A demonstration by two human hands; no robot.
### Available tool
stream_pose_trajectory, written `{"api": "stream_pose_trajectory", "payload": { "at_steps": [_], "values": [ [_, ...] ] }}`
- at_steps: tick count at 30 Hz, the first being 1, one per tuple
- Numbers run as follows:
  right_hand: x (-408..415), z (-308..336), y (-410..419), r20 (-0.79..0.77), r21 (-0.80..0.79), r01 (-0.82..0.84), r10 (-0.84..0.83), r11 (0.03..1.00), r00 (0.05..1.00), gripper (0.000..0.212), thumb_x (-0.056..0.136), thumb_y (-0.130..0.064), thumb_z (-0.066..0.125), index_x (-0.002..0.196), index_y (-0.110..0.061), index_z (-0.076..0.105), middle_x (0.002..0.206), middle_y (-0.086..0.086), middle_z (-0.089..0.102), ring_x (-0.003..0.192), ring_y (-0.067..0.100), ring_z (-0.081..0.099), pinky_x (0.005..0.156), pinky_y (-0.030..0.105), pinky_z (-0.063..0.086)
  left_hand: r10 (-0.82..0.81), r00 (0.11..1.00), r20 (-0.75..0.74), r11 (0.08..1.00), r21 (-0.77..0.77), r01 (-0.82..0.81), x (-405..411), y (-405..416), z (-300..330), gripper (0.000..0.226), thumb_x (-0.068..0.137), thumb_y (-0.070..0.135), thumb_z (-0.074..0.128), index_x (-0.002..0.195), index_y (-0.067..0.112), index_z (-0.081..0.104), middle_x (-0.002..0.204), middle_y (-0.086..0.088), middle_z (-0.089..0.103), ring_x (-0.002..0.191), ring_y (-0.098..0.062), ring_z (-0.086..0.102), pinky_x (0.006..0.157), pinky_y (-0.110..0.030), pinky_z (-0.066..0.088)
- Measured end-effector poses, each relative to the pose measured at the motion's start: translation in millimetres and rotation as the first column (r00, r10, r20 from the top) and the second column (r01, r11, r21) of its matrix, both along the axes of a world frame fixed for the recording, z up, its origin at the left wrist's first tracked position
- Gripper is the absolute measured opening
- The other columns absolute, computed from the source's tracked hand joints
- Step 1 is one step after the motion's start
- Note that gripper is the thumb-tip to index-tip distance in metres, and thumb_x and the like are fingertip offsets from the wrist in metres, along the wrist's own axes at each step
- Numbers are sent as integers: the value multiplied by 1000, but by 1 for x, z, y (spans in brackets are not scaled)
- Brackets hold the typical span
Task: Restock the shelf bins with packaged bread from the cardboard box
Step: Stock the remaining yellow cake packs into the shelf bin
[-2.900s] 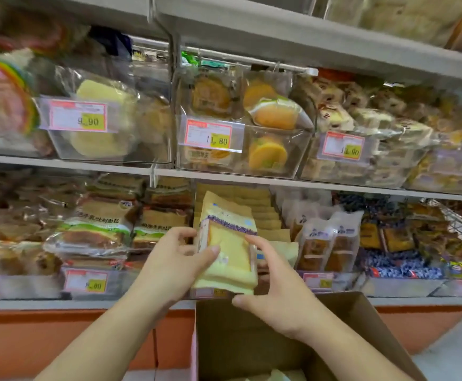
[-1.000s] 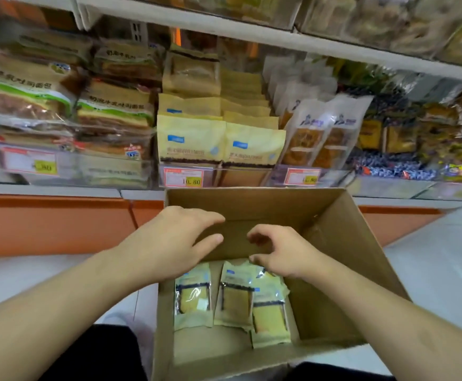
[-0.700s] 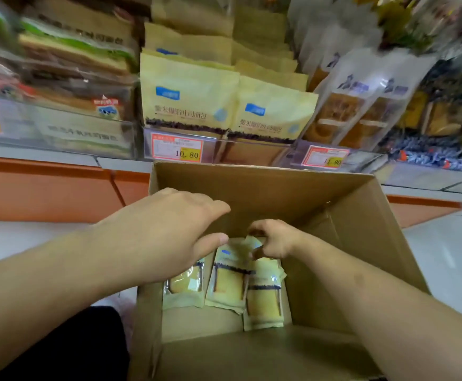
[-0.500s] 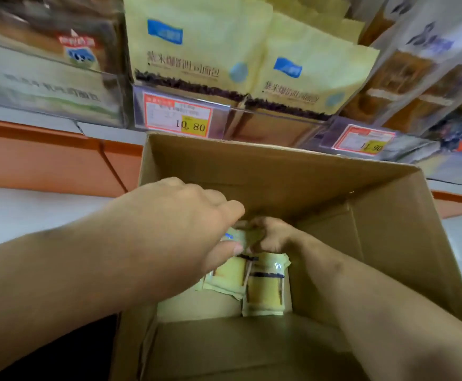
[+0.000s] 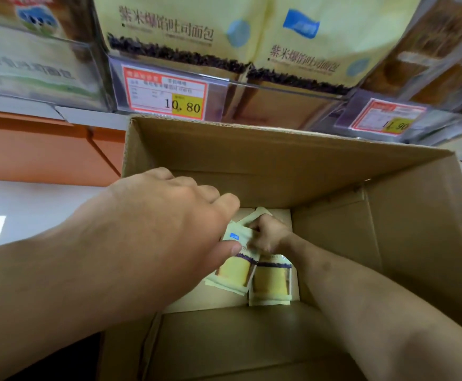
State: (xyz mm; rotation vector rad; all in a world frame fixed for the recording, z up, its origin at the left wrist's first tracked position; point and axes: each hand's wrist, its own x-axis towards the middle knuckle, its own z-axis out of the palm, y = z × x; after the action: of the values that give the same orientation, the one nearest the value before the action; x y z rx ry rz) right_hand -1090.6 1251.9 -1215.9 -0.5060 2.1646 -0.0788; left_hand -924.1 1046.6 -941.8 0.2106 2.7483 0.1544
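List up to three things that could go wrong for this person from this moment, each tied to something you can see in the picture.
1. Both hands, left hand and right hand, pinch the same bread packet at its thin top edge; the film might tear or slip.
2. The neighbouring packet lies partly under it and may get dragged or crushed.
3. The cardboard box is deep, so the forearms may scrape its walls when lifting out.

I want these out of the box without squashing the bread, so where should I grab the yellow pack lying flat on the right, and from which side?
Judging by its pose, pinch the bread pack by its flat sealed top edge, coming straight down from above. It lies flat on the cardboard box floor with the soft loaf filling its middle, and the right hand is already by that end.
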Motion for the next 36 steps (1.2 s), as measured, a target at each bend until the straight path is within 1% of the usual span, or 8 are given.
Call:
{"api": "stream_pose_trajectory", "payload": {
  "at_steps": [4,12,20,22,26,28,33,36],
  "values": [
    [5,25,-6,142,-94,19,-6,995,990,36,86,-8,80,58,-20,62,49,-15,56,51,4,53,52,18,40,-23,998,-51,1000,-23,22,2,-5,5,51,99,68,16,136,38,35,135,14,52,124,-14,53,107,-36,42],
    [3,156,-8,161,-361,-29,93,932,982,25,89,-13,82,73,-21,65,69,-13,63,71,9,59,68,35,53,93,995,-24,994,65,-91,4,1,27,48,99,68,39,132,34,46,128,11,56,114,-16,61,91,-40,55],
    [17,321,16,-58,-654,-19,-25,756,998,10,91,-17,81,88,-17,72,82,-6,67,79,5,62,73,24,48,296,955,18,904,319,-286,-2,-1,64,87,79,71,73,149,33,38,147,13,52,130,-8,53,104,-28,47],
    [25,345,24,-66,-736,23,-106,677,992,12,90,-20,82,91,-14,73,83,-5,70,79,7,63,73,25,49,320,946,61,853,416,-315,-1,-2,73,75,76,64,80,138,39,46,130,19,61,114,-3,60,99,-27,51],
    [35,374,33,-22,-860,113,-257,498,966,16,87,-27,80,97,-16,76,100,11,78,97,32,75,94,57,57,390,915,106,685,630,-365,0,-8,79,40,75,44,89,105,42,62,98,13,70,83,-8,70,84,-38,60],
    [38,380,33,-17,-896,127,-318,426,948,8,93,-22,80,96,-17,75,102,12,78,100,39,73,90,63,58,428,897,106,613,696,-374,1,-8,88,32,78,37,89,98,43,65,94,9,72,81,-14,71,77,-39,62],
    [52,388,23,223,-946,313,-533,83,816,46,97,-20,72,134,-32,49,129,-2,66,102,10,75,73,30,63,554,812,184,339,840,-423,2,0,110,18,89,17,81,103,23,72,93,-4,77,84,-19,76,62,-34,59],
    [58,382,23,23,-943,163,-434,289,901,85,85,-36,85,143,-60,27,150,-22,39,118,1,64,91,32,60,604,751,266,149,888,-435,-2,6,121,20,95,15,73,115,12,70,98,-7,80,91,-26,78,69,-38,60]
  ]
}}
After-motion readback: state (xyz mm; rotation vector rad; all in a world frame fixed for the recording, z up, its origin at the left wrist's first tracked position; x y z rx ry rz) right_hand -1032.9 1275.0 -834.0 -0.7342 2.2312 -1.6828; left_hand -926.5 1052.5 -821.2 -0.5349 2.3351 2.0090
